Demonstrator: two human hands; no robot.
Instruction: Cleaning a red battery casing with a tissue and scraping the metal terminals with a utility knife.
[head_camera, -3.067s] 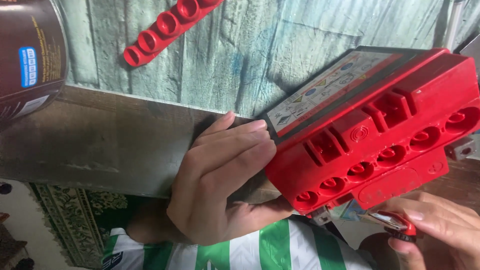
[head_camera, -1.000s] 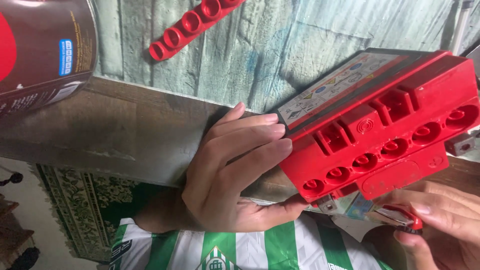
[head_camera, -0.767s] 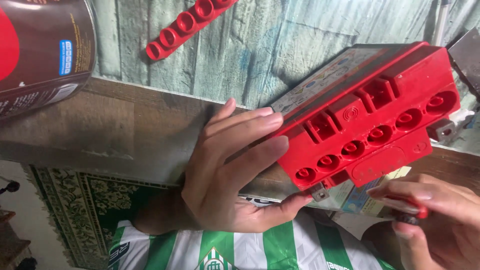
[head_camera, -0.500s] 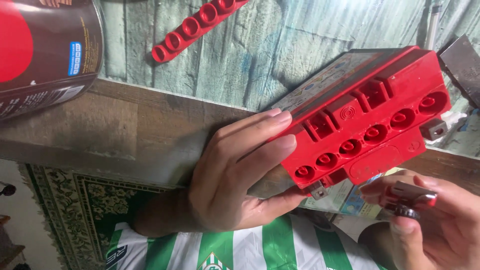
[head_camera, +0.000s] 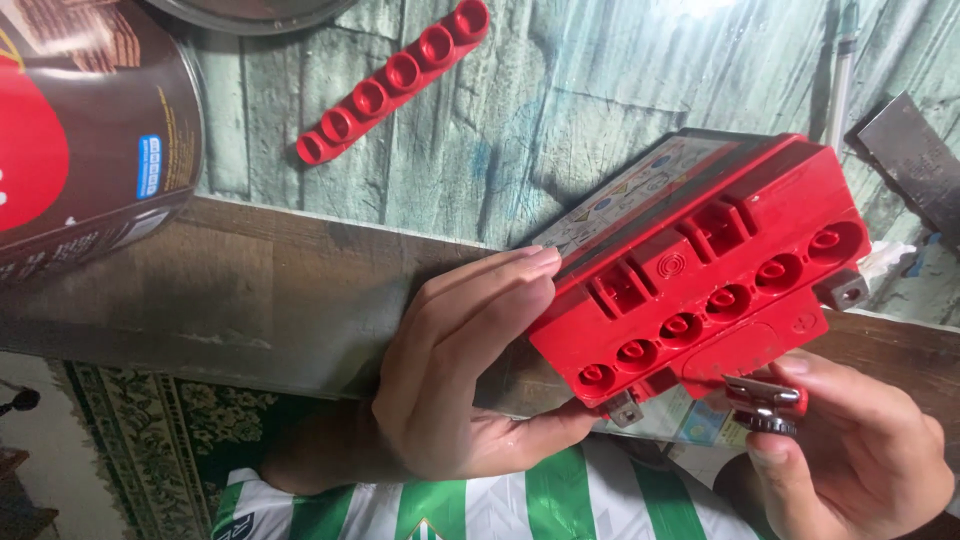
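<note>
My left hand (head_camera: 470, 375) grips the left end of a red rectangular battery (head_camera: 700, 270) that lies tilted over the edge of a wooden tabletop (head_camera: 240, 290). The battery's red top faces me, with a row of round filler holes and a metal terminal at each corner. My right hand (head_camera: 850, 455) holds a small red and metal lighter (head_camera: 765, 400) just under the battery's lower edge, thumb on its wheel end. A red strip of joined caps (head_camera: 395, 75) lies apart on the painted boards.
A large dark and red tin (head_camera: 80, 130) lies at the upper left. A grey metal blade (head_camera: 915, 160) sits at the far right. Below the table edge are a patterned green rug (head_camera: 150, 440) and my green and white striped shirt (head_camera: 500, 505).
The battery has shifted slightly in my left hand as the view moved. My right hand has lifted the lighter closer to the battery's lower edge.
</note>
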